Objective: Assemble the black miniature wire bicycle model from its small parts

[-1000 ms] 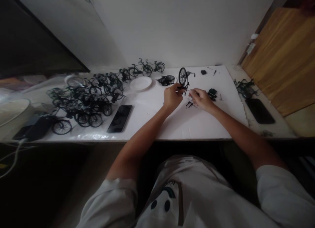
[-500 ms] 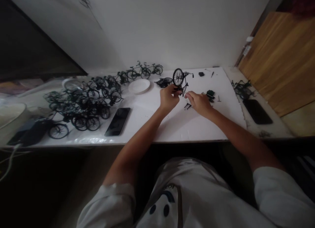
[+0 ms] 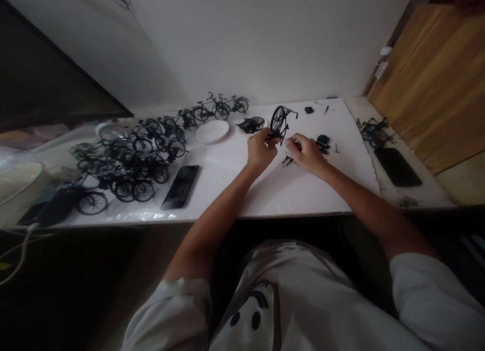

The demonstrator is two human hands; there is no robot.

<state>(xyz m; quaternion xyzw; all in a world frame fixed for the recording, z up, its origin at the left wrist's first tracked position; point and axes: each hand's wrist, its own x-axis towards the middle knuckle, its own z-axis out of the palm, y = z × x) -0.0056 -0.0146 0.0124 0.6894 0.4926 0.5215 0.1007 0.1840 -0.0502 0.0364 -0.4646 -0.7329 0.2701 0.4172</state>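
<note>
pinching a dark model bicycle (image 3: 278, 119) between thumb and fingers of the left hand (image 3: 261, 150), out over the middle of the tabletop (image 3: 223, 197), with a spoked wheel raised above the knuckles and tilted. holding the right hand (image 3: 307, 153) just beside the low end of that bicycle, thumb and fingertips close together; too dim and small there to tell about any piece between them.

just below the right hand, lying on the tabletop, a small black forked part (image 3: 287, 161). to the right of the same hand, a cluster of dark green parts (image 3: 323, 143), with a thin t-shaped pin (image 3: 336, 148) near it. farther back, toward the wall (image 3: 265, 48), a small black block (image 3: 308, 110) and a thin dark stick (image 3: 327, 109).

behind the left hand, lying flat, a dark wheeled piece (image 3: 250, 124); left of it, a round white plate (image 3: 212, 132). on the left side, crowded and overlapping, a pile of bicycles (image 3: 131, 156), with a black phone (image 3: 181, 187) just to its right. over at the right side, a tangle of frames (image 3: 375, 131) just behind a 2nd phone (image 3: 397, 167), near a wooden panel (image 3: 424, 83).
</note>
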